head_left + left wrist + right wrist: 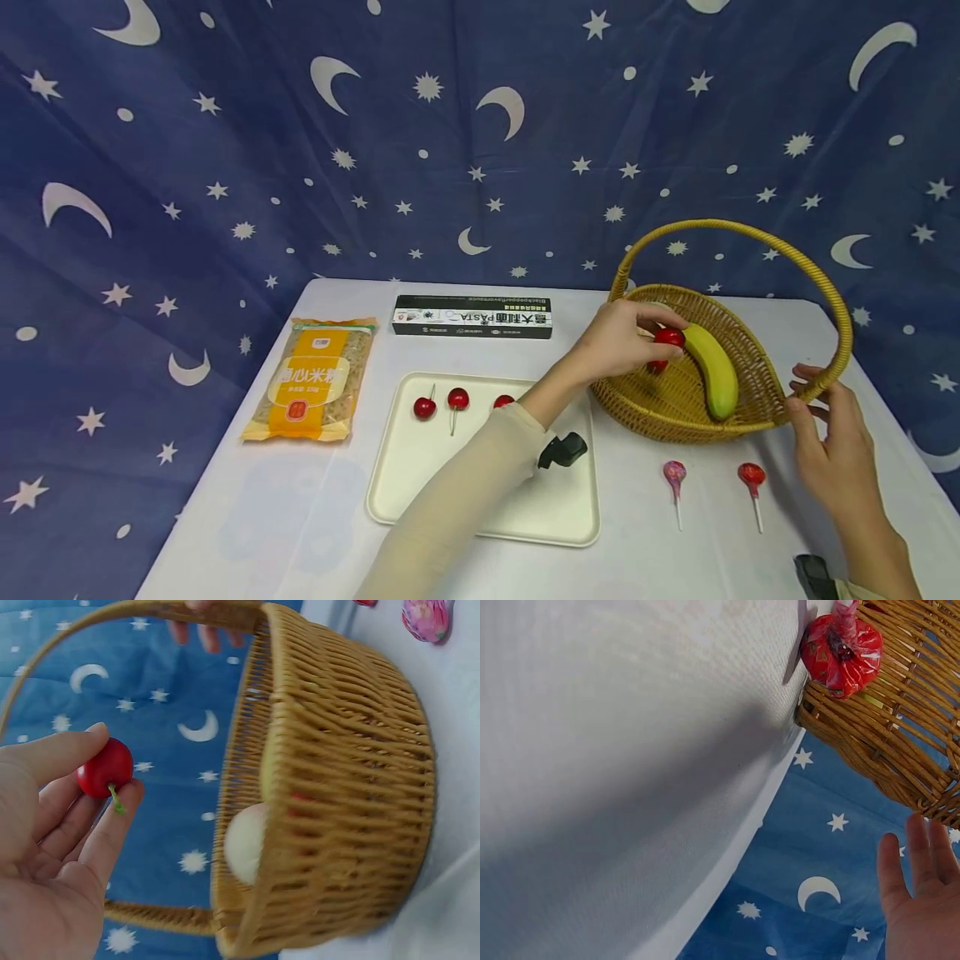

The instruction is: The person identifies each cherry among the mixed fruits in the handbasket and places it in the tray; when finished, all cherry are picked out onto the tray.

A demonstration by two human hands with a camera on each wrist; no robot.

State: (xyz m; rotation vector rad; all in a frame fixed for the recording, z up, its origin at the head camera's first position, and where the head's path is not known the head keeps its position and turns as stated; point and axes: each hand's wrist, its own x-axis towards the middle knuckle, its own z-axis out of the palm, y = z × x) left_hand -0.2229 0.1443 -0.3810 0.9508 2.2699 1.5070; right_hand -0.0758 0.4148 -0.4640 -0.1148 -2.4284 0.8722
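Note:
In the head view, my left hand (pixel 626 337) is over the left part of the wicker basket (pixel 652 421), pinching a red cherry (pixel 670 337) between thumb and fingertips. The left wrist view shows this cherry (pixel 105 768) with its short green stem. Another cherry (pixel 657 367) shows just below it in the basket, beside a yellow banana (pixel 714 375). A pale round thing (pixel 244 844) also lies inside, its kind unclear. My right hand (pixel 840 442) holds the basket at the right foot of its handle, with the fingers behind and the thumb in front.
A cream tray (pixel 386 500) holds several cherries (pixel 424 407), partly covered by my left sleeve. Two lollipops, one pink (pixel 674 472) and one red (pixel 752 475), lie before the basket. Behind the tray is a pasta box (pixel 472 317); a noodle bag (pixel 311 379) lies left.

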